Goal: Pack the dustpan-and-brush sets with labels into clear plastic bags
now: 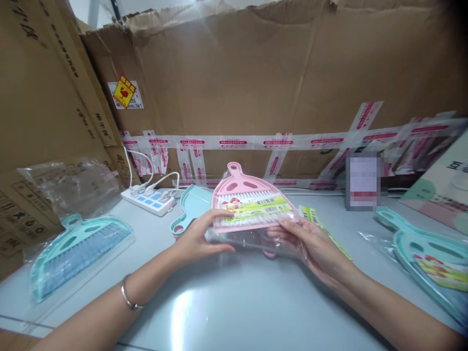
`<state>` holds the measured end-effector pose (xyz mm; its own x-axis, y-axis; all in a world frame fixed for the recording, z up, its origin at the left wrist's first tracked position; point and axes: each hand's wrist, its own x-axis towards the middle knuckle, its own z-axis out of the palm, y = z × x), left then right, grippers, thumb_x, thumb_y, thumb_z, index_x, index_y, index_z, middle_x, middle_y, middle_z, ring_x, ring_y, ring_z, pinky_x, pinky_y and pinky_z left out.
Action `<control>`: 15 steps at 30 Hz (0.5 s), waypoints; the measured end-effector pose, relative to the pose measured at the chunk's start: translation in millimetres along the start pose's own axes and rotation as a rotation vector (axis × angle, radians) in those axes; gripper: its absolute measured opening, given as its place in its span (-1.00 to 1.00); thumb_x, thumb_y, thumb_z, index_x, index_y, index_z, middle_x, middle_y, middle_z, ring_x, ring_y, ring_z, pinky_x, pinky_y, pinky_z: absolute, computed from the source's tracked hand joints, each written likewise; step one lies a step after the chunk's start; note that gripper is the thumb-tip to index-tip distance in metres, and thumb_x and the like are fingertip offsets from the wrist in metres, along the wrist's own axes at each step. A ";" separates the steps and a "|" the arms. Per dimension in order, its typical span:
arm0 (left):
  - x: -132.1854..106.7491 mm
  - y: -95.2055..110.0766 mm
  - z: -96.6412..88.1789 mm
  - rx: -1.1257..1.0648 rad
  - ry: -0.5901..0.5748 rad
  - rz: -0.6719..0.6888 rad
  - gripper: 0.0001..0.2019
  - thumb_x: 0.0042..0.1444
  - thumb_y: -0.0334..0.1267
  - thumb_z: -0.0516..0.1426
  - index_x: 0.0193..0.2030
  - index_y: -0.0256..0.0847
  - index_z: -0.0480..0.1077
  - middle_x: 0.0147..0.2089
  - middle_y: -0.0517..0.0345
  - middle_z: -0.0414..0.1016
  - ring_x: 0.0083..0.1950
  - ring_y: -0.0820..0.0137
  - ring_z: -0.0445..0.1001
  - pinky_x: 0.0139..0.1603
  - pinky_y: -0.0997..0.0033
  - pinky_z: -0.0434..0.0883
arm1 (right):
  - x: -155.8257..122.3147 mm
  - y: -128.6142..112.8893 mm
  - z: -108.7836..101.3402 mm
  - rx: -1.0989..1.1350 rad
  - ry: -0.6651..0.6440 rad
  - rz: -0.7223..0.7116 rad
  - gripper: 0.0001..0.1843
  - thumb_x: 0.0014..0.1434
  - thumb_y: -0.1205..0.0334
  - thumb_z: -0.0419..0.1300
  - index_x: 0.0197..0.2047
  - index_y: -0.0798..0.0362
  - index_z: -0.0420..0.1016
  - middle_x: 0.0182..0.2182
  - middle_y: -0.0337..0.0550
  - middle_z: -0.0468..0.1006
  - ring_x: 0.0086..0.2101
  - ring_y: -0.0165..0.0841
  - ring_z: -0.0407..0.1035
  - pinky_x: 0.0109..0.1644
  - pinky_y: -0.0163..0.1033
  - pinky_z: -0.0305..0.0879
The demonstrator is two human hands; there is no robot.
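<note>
A pink mini dustpan with a white-bristled brush and a yellow-green label [248, 202] sits half inside a clear plastic bag [252, 240] at the middle of the grey table [226, 307]. My left hand [199, 238] grips the bag's left edge, thumb on top near the brush. My right hand [310, 243] pinches the bag's right side, fingers curled under it. Both hands hold the set just above the table.
A teal dustpan [190, 207] lies behind the pink one. A bagged teal brush set [73, 251] lies at the left, more teal sets [427, 261] at the right. A white power strip [148, 199] sits at the back. Taped cardboard walls [256, 87] surround the table.
</note>
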<state>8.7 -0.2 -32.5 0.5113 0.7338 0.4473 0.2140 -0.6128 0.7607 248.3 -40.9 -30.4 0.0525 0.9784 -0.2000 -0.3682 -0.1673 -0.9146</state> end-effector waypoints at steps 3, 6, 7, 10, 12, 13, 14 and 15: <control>-1.3 -6.6 1.7 0.009 0.100 0.000 -0.73 0.01 -0.23 0.23 -0.10 -0.12 0.47 -0.05 0.00 0.52 0.00 0.23 0.46 0.06 0.20 0.36 | 0.0 3.2 -1.4 -0.061 -0.066 -0.024 -0.49 -0.17 0.04 0.43 -0.19 0.13 0.46 -0.37 -0.06 0.61 -0.37 -0.30 0.51 -0.23 -0.23 0.48; -2.6 -11.9 3.2 -0.044 0.179 -0.036 -0.78 0.01 -0.23 0.23 -0.17 -0.15 0.49 -0.12 0.03 0.55 -0.07 0.27 0.50 -0.02 0.27 0.41 | 0.1 7.7 -5.4 -0.133 -0.137 -0.111 -0.22 -0.02 -0.02 0.34 0.21 0.01 0.17 -0.06 0.00 0.54 -0.13 -0.19 0.47 -0.07 -0.09 0.45; -2.9 -13.0 3.2 -0.069 0.195 -0.042 -0.77 -0.02 -0.22 0.25 -0.18 -0.16 0.49 -0.13 0.03 0.56 -0.08 0.27 0.50 -0.03 0.28 0.42 | 0.6 9.0 -8.2 -0.171 -0.164 -0.159 -0.11 0.02 -0.05 0.30 0.31 -0.07 -0.02 0.04 0.01 0.47 -0.04 -0.16 0.42 0.00 -0.04 0.41; -2.8 -13.6 2.5 -0.142 0.233 -0.045 -0.73 -0.09 -0.22 0.29 -0.20 -0.18 0.50 -0.14 0.04 0.56 -0.09 0.27 0.52 -0.05 0.29 0.44 | 4.4 12.2 -20.6 -0.391 -0.304 -0.426 0.17 -0.05 -0.18 0.30 0.39 -0.22 -0.41 0.26 -0.01 0.18 0.18 -0.02 0.16 0.17 0.08 0.23; -2.1 -12.1 2.1 -0.173 0.255 -0.054 -0.73 -0.11 -0.23 0.31 -0.21 -0.18 0.50 -0.15 0.05 0.56 -0.10 0.28 0.52 -0.06 0.29 0.45 | 8.2 14.2 -29.8 -0.598 -0.401 -0.670 0.33 -0.23 -0.25 0.37 0.39 -0.26 -0.42 0.34 -0.07 -0.04 0.26 0.08 -0.05 0.24 0.15 0.07; -1.5 -10.9 1.9 -0.185 0.260 -0.060 -0.73 -0.12 -0.23 0.32 -0.22 -0.18 0.50 -0.15 0.06 0.56 -0.10 0.27 0.52 -0.06 0.29 0.46 | 10.0 15.1 -33.7 -0.691 -0.430 -0.769 0.39 -0.33 -0.25 0.41 0.39 -0.28 -0.38 0.36 -0.11 -0.11 0.27 0.12 -0.12 0.27 0.18 0.00; -0.9 -9.5 1.7 -0.201 0.263 -0.065 -0.72 -0.14 -0.23 0.33 -0.22 -0.17 0.50 -0.15 0.06 0.56 -0.10 0.27 0.52 -0.06 0.28 0.46 | 11.7 15.9 -36.7 -0.765 -0.444 -0.835 0.41 -0.40 -0.23 0.44 0.39 -0.31 -0.33 0.36 -0.13 -0.12 0.28 0.14 -0.15 0.27 0.20 -0.02; -0.2 -7.8 1.3 -0.219 0.260 -0.074 -0.70 -0.15 -0.22 0.33 -0.22 -0.17 0.50 -0.14 0.06 0.56 -0.08 0.26 0.52 -0.05 0.27 0.46 | 13.0 16.7 -38.7 -0.818 -0.447 -0.870 0.40 -0.44 -0.20 0.46 0.38 -0.33 -0.26 0.35 -0.14 -0.08 0.27 0.13 -0.12 0.26 0.21 -0.01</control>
<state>8.0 4.1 -39.2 0.2662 0.8413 0.4705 0.0440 -0.4982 0.8659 278.8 -35.6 -61.9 -0.3869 0.7312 0.5618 0.3153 0.6774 -0.6646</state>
